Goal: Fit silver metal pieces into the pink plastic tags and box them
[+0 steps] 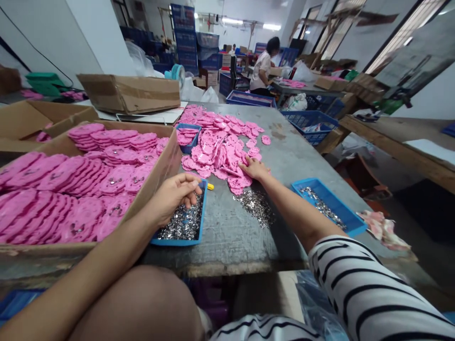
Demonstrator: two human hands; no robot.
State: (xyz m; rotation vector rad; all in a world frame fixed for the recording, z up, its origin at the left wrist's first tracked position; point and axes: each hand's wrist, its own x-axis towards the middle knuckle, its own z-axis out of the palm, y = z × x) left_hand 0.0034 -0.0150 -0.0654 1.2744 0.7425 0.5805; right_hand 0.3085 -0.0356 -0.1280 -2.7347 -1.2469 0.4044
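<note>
Tabletop (pixel 231 232): grey, carries all the items below.
Pink disc pile (pixel 216 149): flat pink discs, loosely heaped mid-tabletop.
Blue tray (pixel 177 242): at the near edge, filled with small shiny metal pieces (pixel 183 226).
Right hand (pixel 254 169): arm outstretched, palm down, fingers spread on the pile's near edge, gripping nothing.
Left hand (pixel 176 194): over the tray, fingers curled to the thumb; contents not discernible.

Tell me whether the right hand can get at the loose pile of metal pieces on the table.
Probably yes. The right hand rests on the pink discs, and the metal pile lies uncovered just behind it, beside the forearm.
</note>
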